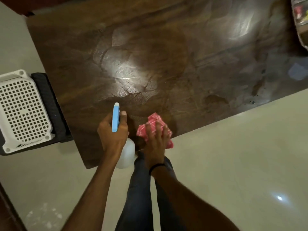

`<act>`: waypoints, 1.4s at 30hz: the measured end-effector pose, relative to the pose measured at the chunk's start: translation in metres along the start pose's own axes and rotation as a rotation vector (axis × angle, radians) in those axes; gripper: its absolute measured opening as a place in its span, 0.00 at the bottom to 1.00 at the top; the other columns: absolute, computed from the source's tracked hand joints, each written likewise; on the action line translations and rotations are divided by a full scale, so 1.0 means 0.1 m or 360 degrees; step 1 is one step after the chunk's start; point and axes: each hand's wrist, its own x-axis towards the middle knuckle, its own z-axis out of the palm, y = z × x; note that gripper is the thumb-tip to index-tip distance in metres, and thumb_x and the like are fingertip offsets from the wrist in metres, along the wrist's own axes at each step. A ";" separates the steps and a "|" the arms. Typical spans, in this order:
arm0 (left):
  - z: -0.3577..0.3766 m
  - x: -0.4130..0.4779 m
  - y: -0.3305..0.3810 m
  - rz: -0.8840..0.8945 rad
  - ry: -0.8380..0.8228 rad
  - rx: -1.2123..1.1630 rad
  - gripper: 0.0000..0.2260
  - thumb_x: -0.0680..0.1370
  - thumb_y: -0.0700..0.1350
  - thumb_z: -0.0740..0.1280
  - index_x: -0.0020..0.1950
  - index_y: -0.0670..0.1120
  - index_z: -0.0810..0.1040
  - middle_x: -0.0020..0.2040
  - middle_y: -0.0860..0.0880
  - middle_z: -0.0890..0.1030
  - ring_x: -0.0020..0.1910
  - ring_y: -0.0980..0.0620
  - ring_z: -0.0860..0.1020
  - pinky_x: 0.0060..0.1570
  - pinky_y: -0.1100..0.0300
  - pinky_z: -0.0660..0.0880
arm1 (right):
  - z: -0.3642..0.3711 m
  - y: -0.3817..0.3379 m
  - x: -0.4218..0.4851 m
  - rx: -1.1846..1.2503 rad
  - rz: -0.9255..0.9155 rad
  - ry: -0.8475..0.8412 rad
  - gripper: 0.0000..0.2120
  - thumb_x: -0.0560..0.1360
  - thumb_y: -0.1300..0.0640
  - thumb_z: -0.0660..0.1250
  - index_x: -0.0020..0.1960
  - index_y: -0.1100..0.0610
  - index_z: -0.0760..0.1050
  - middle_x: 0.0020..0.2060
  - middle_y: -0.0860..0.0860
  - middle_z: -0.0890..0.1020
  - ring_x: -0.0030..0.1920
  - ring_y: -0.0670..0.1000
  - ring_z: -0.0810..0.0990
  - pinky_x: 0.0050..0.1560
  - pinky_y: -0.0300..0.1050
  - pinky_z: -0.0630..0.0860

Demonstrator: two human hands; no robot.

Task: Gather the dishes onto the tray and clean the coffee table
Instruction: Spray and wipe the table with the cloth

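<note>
Coffee table [166,55]: fills the far half of the view. Its dark top shines with wet streaks and no dishes show on it. Streaks at the far right could dry as marks if the wiping stays near.
Floor [233,155]: pale and glossy. Spray that drips off the near edge would likely make it slippery by the person's feet.
White basket [23,110]: sits left on a dark stand [50,104], apart from the table. I cannot tell whether it is the tray.
Packet [300,17]: on the far right corner, in the way of a wipe there.
Spray bottle [127,152]: the left hand [113,132] grips its neck with fingers curled, thumb beside the blue head. It could mist the cloth hand.
Cloth [154,120]: red check, bunched at the near edge. The right hand [156,142] presses it with straight, slightly spread fingers, and it may slide off the edge.
</note>
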 end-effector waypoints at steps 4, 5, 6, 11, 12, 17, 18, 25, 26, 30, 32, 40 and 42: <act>0.10 -0.11 0.06 0.0102 -0.0032 0.0055 0.11 0.79 0.50 0.69 0.41 0.46 0.76 0.31 0.48 0.76 0.30 0.46 0.77 0.35 0.49 0.80 | -0.06 -0.11 0.32 -0.0046 -0.0406 -0.0336 0.32 0.78 0.48 0.67 0.78 0.44 0.57 0.79 0.52 0.59 0.79 0.61 0.53 0.76 0.67 0.54; 0.12 -0.13 0.06 0.0094 -0.0039 0.0041 0.11 0.79 0.50 0.69 0.42 0.46 0.76 0.31 0.47 0.76 0.30 0.45 0.78 0.35 0.50 0.80 | -0.07 0.00 0.45 -0.0118 -0.0410 -0.0316 0.34 0.77 0.53 0.69 0.78 0.44 0.58 0.79 0.53 0.59 0.79 0.62 0.52 0.76 0.69 0.53; 0.15 -0.16 0.07 0.0077 -0.0052 0.0020 0.10 0.79 0.51 0.69 0.42 0.46 0.76 0.32 0.46 0.77 0.29 0.44 0.79 0.35 0.51 0.80 | -0.10 0.13 0.54 -0.0136 -0.0271 -0.0283 0.36 0.75 0.59 0.70 0.78 0.44 0.59 0.79 0.54 0.59 0.78 0.63 0.53 0.76 0.69 0.52; 0.26 -0.28 0.17 0.0075 -0.0126 0.0057 0.10 0.78 0.50 0.69 0.40 0.48 0.75 0.32 0.43 0.78 0.30 0.41 0.79 0.35 0.48 0.81 | -0.15 0.21 0.03 -0.0045 0.0151 -0.0458 0.36 0.80 0.50 0.64 0.78 0.40 0.44 0.81 0.54 0.48 0.80 0.60 0.47 0.77 0.66 0.52; 0.29 -0.30 0.19 0.0082 -0.0139 0.0073 0.11 0.78 0.50 0.69 0.39 0.48 0.75 0.31 0.43 0.77 0.30 0.41 0.78 0.36 0.47 0.81 | -0.14 0.19 -0.02 0.0094 0.0142 -0.0536 0.34 0.81 0.44 0.61 0.79 0.38 0.43 0.81 0.49 0.47 0.80 0.56 0.43 0.78 0.63 0.50; 0.43 -0.36 0.29 0.0106 -0.0192 0.0011 0.12 0.77 0.48 0.71 0.37 0.43 0.76 0.29 0.41 0.77 0.27 0.43 0.76 0.24 0.64 0.74 | -0.13 0.25 0.36 0.0229 0.0033 -0.0535 0.32 0.79 0.33 0.55 0.75 0.27 0.38 0.80 0.41 0.47 0.80 0.55 0.38 0.78 0.65 0.42; 0.46 -0.36 0.31 0.0108 -0.0200 -0.0007 0.13 0.77 0.48 0.71 0.37 0.42 0.77 0.28 0.40 0.76 0.26 0.43 0.76 0.22 0.68 0.72 | -0.08 0.28 0.40 0.0175 0.0042 -0.0560 0.32 0.78 0.31 0.54 0.74 0.27 0.37 0.81 0.42 0.46 0.80 0.55 0.37 0.77 0.66 0.42; 0.59 -0.38 0.35 0.0095 -0.0225 0.0058 0.08 0.76 0.44 0.73 0.43 0.41 0.77 0.30 0.46 0.77 0.27 0.47 0.77 0.25 0.62 0.74 | 0.02 0.32 0.38 0.0274 0.0237 -0.0597 0.36 0.75 0.25 0.52 0.75 0.28 0.36 0.80 0.41 0.41 0.79 0.55 0.36 0.77 0.63 0.45; 0.58 -0.37 0.33 0.0101 -0.0222 0.0075 0.09 0.76 0.45 0.73 0.42 0.41 0.78 0.29 0.45 0.77 0.27 0.46 0.77 0.24 0.63 0.74 | 0.03 0.33 0.38 0.0274 0.0243 -0.0599 0.35 0.75 0.25 0.52 0.75 0.28 0.36 0.80 0.41 0.41 0.79 0.55 0.35 0.77 0.63 0.45; 0.53 -0.37 0.31 0.0070 -0.0185 0.0043 0.11 0.76 0.47 0.72 0.44 0.39 0.79 0.31 0.42 0.78 0.27 0.46 0.77 0.24 0.64 0.73 | -0.11 0.29 0.38 0.0165 0.0127 -0.0602 0.34 0.76 0.27 0.53 0.73 0.26 0.34 0.81 0.42 0.43 0.79 0.56 0.36 0.77 0.65 0.45; 0.50 -0.36 0.33 0.0089 -0.0174 0.0015 0.11 0.76 0.47 0.71 0.43 0.40 0.79 0.30 0.43 0.77 0.27 0.45 0.77 0.26 0.63 0.75 | -0.27 0.26 0.39 0.0091 -0.0107 -0.0580 0.35 0.78 0.32 0.56 0.69 0.23 0.30 0.81 0.43 0.45 0.79 0.56 0.35 0.76 0.65 0.39; 0.31 -0.16 0.25 -0.0102 -0.0070 -0.0079 0.10 0.78 0.49 0.70 0.39 0.49 0.75 0.31 0.44 0.78 0.29 0.43 0.79 0.35 0.48 0.81 | -0.45 0.37 0.86 -0.0254 -0.0282 -0.0349 0.39 0.71 0.45 0.69 0.78 0.39 0.55 0.80 0.51 0.51 0.80 0.61 0.46 0.77 0.67 0.46; 0.24 -0.11 0.23 -0.0095 -0.0033 -0.0096 0.10 0.77 0.48 0.70 0.38 0.50 0.74 0.30 0.45 0.78 0.28 0.44 0.79 0.34 0.48 0.81 | -0.45 0.26 1.22 -0.0189 -0.0056 -0.0156 0.38 0.71 0.58 0.72 0.76 0.41 0.62 0.79 0.53 0.58 0.79 0.63 0.51 0.77 0.66 0.46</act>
